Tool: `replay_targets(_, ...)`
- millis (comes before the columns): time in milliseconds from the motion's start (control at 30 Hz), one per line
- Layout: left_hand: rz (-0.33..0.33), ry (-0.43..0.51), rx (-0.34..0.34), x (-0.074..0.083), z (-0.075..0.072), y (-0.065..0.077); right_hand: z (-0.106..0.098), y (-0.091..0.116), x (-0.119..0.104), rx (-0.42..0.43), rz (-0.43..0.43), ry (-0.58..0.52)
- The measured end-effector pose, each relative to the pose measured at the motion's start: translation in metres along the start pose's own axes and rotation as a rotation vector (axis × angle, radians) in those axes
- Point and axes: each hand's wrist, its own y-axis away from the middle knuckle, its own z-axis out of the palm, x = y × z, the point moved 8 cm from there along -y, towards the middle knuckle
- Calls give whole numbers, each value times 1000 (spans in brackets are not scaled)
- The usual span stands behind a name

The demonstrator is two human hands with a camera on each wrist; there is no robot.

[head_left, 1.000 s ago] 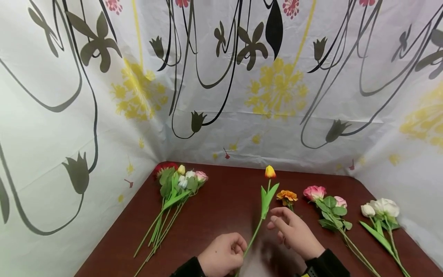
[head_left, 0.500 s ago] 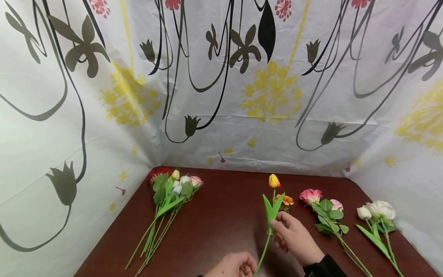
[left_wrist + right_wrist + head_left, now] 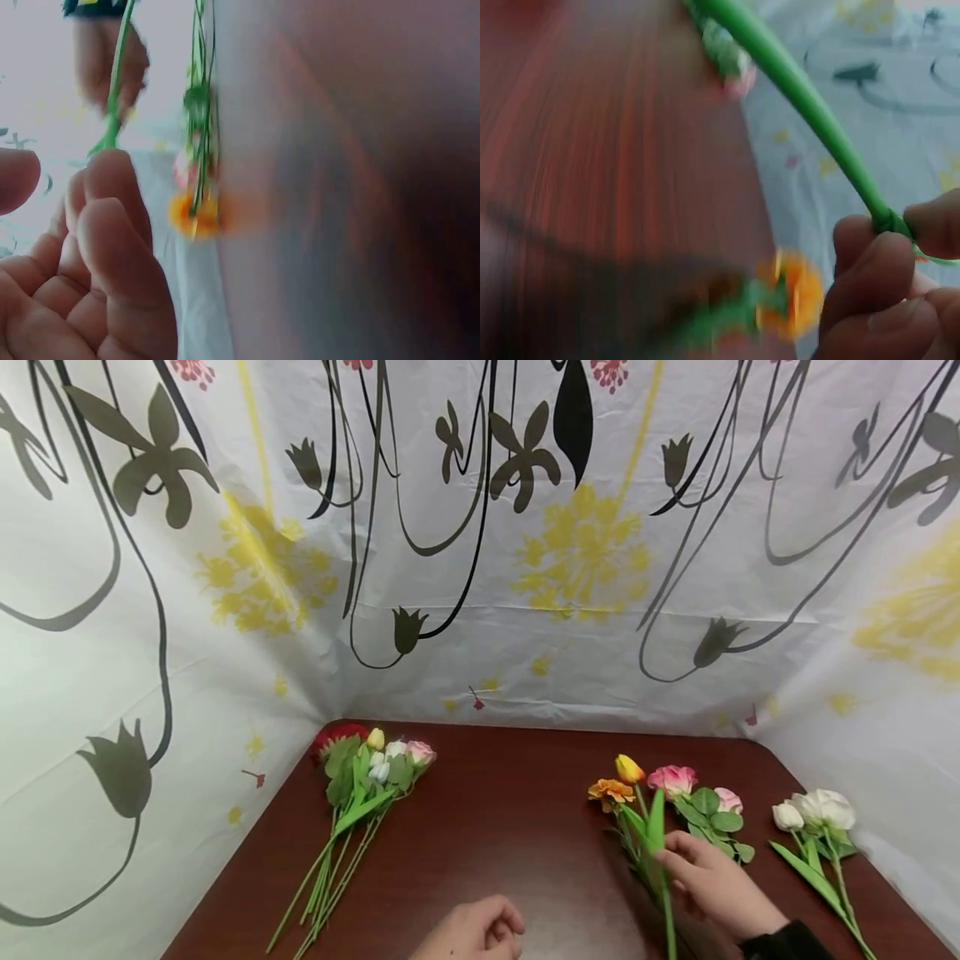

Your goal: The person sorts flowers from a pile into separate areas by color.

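My right hand (image 3: 716,885) pinches a yellow-orange tulip (image 3: 630,768) between thumb and fingers, at the base of its leaves. In the right wrist view the tulip's green stem (image 3: 810,105) slants up from the pinch. Beside the tulip, an orange flower (image 3: 611,792) lies on the table, its stem partly behind the tulip's leaves. At the front of the table is my left hand (image 3: 472,931), loosely curled around nothing. The left wrist view shows a gap between its thumb and fingers (image 3: 112,247).
A mixed bunch (image 3: 375,777) of red, white, yellow and pink flowers lies on the dark red table (image 3: 480,827) at the left. Pink roses (image 3: 673,781) lie just right of the tulip. White flowers (image 3: 821,812) lie farther right. A patterned white sheet (image 3: 465,568) surrounds the table.
The left hand let go of the tulip's stem. The right hand took hold of the tulip below its leaves and carried it to the right, beside the orange flower.
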Motion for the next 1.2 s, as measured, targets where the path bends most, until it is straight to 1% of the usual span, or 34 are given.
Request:
replay_targets(100, 38, -64, 54, -5, -22, 11, -21, 10, 19, -50, 37, 37)
replay_targets(167, 52, -92, 99, -9, -39, 20, -32, 14, 30, -58, 58, 72)
replay_targets(233, 40, -130, 150, -14, -57, 31, -40, 14, 40, -38, 83, 134)
replay_targets(300, 7, -164, 209, -18, -77, 41, -44, 11, 48, -1, 102, 205)
replay_targets(400, -69, -229, 326, -24, -107, 55, -46, 4, 60, 41, 146, 272)
replay_targets(467, -134, -260, 402, -28, -125, 62, -46, 0, 66, 53, 164, 292)
replay_targets(533, -217, -318, 471, -32, -141, 69, -46, -2, 70, 72, 187, 304)
replay_targets(633, -348, -428, 543, -41, -162, 79, -45, -7, 73, 96, 211, 323)
replay_targets(667, -386, -461, 554, -44, -168, 82, -43, -8, 73, 101, 216, 330)
replay_targets(700, -419, -485, 561, -47, -173, 84, -41, -10, 74, 105, 223, 337)
replay_targets(733, -438, -503, 563, -51, -177, 86, -39, -11, 74, 99, 224, 341)
replay_targets(800, -455, -523, 561, -56, -182, 88, -35, -11, 75, 86, 230, 339)
replay_targets(933, -451, -534, 547, -66, -185, 88, -30, -9, 73, 74, 233, 309)
replay_targets(1000, -445, -547, 552, -68, -188, 87, -29, -8, 73, 86, 241, 294)
replay_targets(1200, -450, -577, 553, -75, -196, 88, -28, -9, 74, 129, 278, 303)
